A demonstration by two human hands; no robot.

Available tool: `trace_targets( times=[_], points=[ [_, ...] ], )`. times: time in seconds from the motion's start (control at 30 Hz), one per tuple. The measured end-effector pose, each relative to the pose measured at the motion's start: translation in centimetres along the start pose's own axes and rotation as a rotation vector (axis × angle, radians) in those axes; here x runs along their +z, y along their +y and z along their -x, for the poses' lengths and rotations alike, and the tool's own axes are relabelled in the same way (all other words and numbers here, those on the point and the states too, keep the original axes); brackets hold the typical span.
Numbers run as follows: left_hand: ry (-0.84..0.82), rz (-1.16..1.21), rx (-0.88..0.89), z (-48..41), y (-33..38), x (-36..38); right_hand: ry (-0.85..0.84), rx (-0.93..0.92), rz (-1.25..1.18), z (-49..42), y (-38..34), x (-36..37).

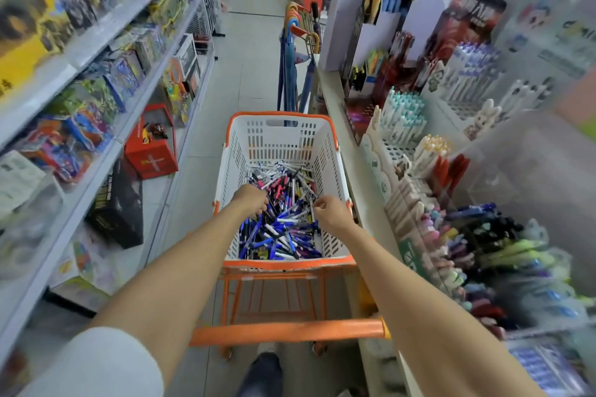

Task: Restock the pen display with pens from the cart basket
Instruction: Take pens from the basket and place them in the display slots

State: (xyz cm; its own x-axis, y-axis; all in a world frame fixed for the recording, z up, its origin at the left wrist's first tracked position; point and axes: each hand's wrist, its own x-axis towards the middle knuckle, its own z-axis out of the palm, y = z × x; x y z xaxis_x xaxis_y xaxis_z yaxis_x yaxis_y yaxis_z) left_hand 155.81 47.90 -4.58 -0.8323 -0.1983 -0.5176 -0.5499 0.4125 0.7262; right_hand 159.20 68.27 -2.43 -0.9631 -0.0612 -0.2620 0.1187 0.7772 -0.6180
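Observation:
A white cart basket (pixel 280 135) with an orange rim stands in the aisle in front of me, holding a heap of several blue, white and pink pens (pixel 283 232). Both hands reach down into it. My left hand (pixel 251 200) has its fingers curled down into the pens on the left side of the heap; what it holds is hidden. My right hand (pixel 329 211) pinches a pen by its upper end on the right side of the heap. The pen display (pixel 451 203) runs along the counter to my right, with upright pens in tiers and lying pens nearer me.
An orange cart handle (pixel 290 330) crosses just in front of my feet. Toy shelves (pixel 96 90) line the left side. A red box (pixel 151 151) sits on the lower left shelf. A stand of umbrellas (pixel 296 51) is beyond the basket.

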Motion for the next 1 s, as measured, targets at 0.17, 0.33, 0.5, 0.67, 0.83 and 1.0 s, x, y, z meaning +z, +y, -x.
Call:
trace_targets(
  times=[0.17, 0.33, 0.5, 0.67, 0.83, 1.0],
  points=[
    [0.005, -0.106, -0.132, -7.4, -0.7, 1.3, -0.103, 0.087, 0.051, -6.1, 1.2, 1.9],
    [-0.042, -0.315, -0.151, -11.4, -0.7, 2.8, -0.129, 0.187, 0.04, -10.5, 3.5, 3.5],
    [-0.07, -0.407, -0.2, -15.1, -2.5, 4.8, -0.193, 0.255, 0.033, -13.2, 5.1, 5.0],
    [0.045, -0.36, -0.179, -19.5, -1.9, 5.9, -0.196, 0.281, -0.02, -15.6, 6.2, 6.3],
    [0.026, -0.574, -0.022, -23.1, -0.1, 6.8, -0.194, 0.311, -0.086, -17.2, 7.0, 7.2],
    [-0.164, -0.806, -0.077, -25.7, -0.6, 9.0, -0.175, 0.352, -0.167, -18.1, 7.4, 7.8]
  ],
)
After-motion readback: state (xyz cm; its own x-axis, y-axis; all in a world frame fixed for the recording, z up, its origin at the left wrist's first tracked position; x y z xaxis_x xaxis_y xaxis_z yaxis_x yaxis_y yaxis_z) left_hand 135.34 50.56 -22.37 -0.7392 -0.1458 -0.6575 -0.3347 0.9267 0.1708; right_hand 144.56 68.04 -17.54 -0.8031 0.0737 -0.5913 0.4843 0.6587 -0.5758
